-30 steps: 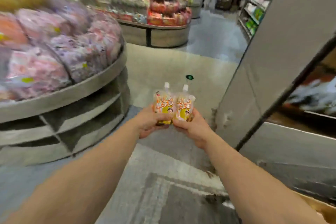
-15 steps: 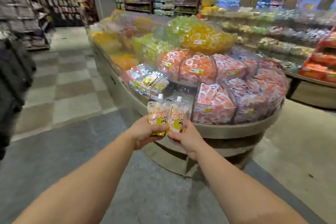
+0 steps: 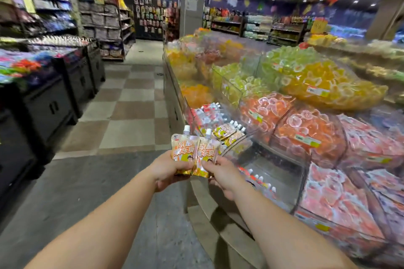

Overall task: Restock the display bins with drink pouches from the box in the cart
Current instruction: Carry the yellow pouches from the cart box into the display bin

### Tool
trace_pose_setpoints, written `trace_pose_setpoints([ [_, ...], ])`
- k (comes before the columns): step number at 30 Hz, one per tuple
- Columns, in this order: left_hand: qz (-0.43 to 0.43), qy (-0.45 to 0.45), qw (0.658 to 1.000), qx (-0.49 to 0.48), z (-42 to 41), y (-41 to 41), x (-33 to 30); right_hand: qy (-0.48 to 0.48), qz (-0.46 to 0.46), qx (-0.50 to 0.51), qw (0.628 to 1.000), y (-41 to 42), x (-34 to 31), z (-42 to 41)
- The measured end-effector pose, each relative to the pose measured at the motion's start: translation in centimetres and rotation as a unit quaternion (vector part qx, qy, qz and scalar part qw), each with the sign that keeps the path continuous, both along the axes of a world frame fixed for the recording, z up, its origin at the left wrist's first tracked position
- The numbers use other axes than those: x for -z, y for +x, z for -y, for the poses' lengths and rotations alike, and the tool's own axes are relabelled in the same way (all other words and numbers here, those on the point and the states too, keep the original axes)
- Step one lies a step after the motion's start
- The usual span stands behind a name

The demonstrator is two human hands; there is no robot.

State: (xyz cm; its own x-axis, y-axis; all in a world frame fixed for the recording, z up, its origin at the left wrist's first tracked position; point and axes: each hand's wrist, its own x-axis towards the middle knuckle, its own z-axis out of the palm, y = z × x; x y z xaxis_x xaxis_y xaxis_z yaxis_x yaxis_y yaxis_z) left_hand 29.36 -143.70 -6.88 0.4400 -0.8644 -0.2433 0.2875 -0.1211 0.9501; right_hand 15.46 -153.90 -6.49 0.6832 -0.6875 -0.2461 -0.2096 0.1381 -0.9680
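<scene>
Head view: the left hand (image 3: 168,170) has its grip closed around the bottom of an orange-and-white foil drink pouch with a white screw cap (image 3: 183,150). The right hand (image 3: 220,173) pinches the lower edge of a second matching pouch (image 3: 205,155), touching the first at its 3 o'clock. Both are held upright above the grey floor. At their 2 o'clock, a clear plastic display bin (image 3: 238,142) holds similar yellow pouches (image 3: 227,132).

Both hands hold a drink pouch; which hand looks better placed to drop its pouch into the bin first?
Probably the right hand: it grips its pouch beside the clear bin of matching pouches. The left hand holds its pouch farther out over the aisle.
</scene>
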Motion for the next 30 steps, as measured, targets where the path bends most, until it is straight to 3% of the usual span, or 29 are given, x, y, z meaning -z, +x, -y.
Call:
trace_pose_setpoints([
  [9, -0.004, 0.019, 1.000, -0.018, 12.4, 7.7, 2.1, 0.003, -0.014, 0.035, 0.999, 7.6, 1.7, 11.9],
  [15, 0.008, 0.039, 0.999, 0.022, 22.8, 13.2, 4.1, -0.016, -0.028, 0.190, 0.981, 12.2, 5.0, 19.2],
  [19, 0.044, 0.047, 0.995, 0.081, 29.9, 17.9, 5.0, 0.003, -0.086, 0.316, 0.945, 15.5, 7.6, 23.4],
  [24, 0.092, 0.071, 0.973, 0.200, 35.9, 22.8, 5.3, 0.008, -0.144, 0.474, 0.869, 18.6, 9.7, 26.2],
  [30, 0.033, 0.087, 0.955, 0.281, 40.5, 25.5, 7.2, 0.040, -0.219, 0.511, 0.830, 19.9, 12.8, 27.2],
])
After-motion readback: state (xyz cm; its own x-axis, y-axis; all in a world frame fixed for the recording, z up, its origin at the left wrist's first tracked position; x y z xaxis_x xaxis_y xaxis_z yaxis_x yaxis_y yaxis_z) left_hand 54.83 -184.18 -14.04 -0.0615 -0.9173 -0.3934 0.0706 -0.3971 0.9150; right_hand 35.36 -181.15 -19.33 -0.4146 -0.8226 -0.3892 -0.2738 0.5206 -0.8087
